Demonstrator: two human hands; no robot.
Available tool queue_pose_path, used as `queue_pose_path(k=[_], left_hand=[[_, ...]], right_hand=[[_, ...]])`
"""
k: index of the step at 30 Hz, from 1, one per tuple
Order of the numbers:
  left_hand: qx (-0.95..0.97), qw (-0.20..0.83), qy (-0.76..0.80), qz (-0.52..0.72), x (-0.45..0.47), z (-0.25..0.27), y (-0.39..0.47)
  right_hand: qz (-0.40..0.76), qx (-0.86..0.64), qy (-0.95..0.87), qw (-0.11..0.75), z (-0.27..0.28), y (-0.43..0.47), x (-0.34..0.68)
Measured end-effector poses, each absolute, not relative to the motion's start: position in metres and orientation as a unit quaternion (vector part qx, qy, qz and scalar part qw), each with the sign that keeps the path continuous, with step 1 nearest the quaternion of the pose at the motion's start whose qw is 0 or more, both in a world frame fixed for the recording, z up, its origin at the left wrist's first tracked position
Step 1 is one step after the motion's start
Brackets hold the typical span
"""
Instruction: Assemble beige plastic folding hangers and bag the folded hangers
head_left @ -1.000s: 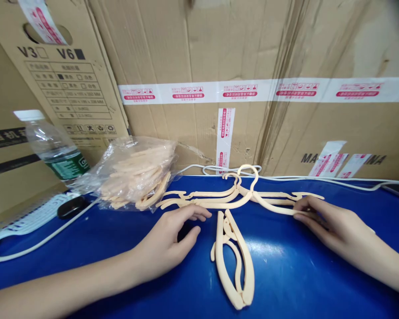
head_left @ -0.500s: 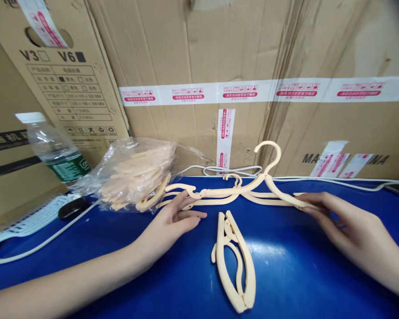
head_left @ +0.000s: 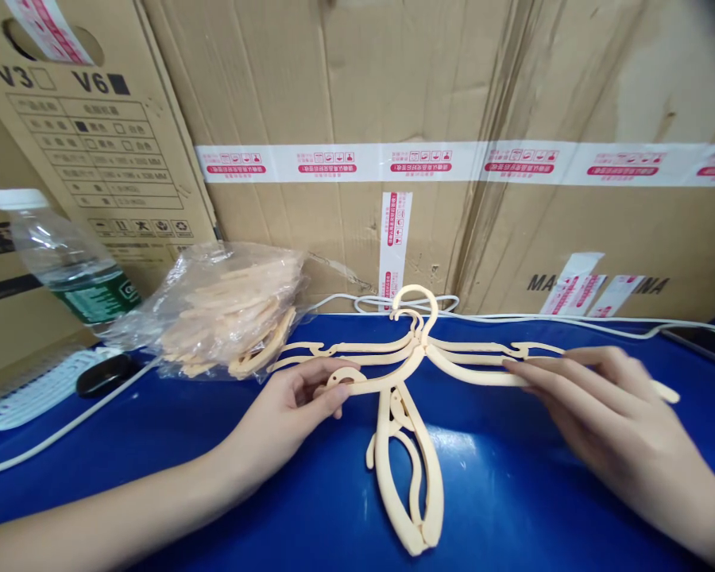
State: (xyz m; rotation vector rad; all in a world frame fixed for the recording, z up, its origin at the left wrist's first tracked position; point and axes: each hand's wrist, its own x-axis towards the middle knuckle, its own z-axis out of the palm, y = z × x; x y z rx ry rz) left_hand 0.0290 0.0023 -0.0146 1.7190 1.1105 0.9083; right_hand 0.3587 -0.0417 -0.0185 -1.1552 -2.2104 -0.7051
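Note:
A cream plastic folding hanger (head_left: 461, 373), unfolded with its hook up, spans both my hands just above the table. My left hand (head_left: 298, 409) pinches the end of its left arm between thumb and fingers. My right hand (head_left: 613, 417) has its fingers on the right arm; its thumb is mostly hidden, and an arm tip sticks out past the knuckles. Behind lie unfolded hangers (head_left: 366, 347), partly overlapped by the held one. Nearer me, between my forearms, a folded hanger (head_left: 387, 469) rests on the blue table with its arms closed together.
On the left are a clear plastic bag (head_left: 238, 310) of hanger parts, a water bottle (head_left: 75, 266), a black mouse-like object (head_left: 104, 376) and a white rack-like item (head_left: 41, 393). White cables (head_left: 512, 318) run along the back, before cardboard boxes (head_left: 310, 87). A dark device (head_left: 700, 340) lies far right.
The held hanger has come down and toward me, its hook now lower and further left. My left fingers have closed around its left arm end. The view has shifted slightly right.

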Motion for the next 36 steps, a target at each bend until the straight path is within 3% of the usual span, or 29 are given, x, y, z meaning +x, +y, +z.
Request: queue_pose_path(k=[6, 12, 17, 22, 25, 36], left_hand=[[0.629, 0.487, 0.473, 0.379, 0.034, -0.012, 0.000], [0.619, 0.489, 0.478, 0.387, 0.032, -0.013, 0.001], [0.615, 0.495, 0.474, 0.391, 0.032, -0.015, -0.001], [0.588, 0.526, 0.465, 0.402, 0.031, -0.017, 0.001], [0.583, 0.534, 0.455, 0.411, 0.030, -0.019, 0.002], [0.457, 0.654, 0.429, 0.424, 0.037, -0.008, -0.012]], right_hand=[[-0.443, -0.394, -0.781, 0.199, -0.014, -0.043, 0.370], [-0.438, -0.420, -0.776, 0.171, -0.022, -0.043, 0.370], [-0.210, -0.476, -0.798, 0.305, -0.027, -0.041, 0.364], [0.073, -0.541, -0.720, 0.429, -0.023, -0.039, 0.355], [0.177, -0.536, -0.660, 0.496, -0.020, -0.038, 0.354], [0.471, -0.522, -0.452, 0.548, -0.012, -0.041, 0.342]])
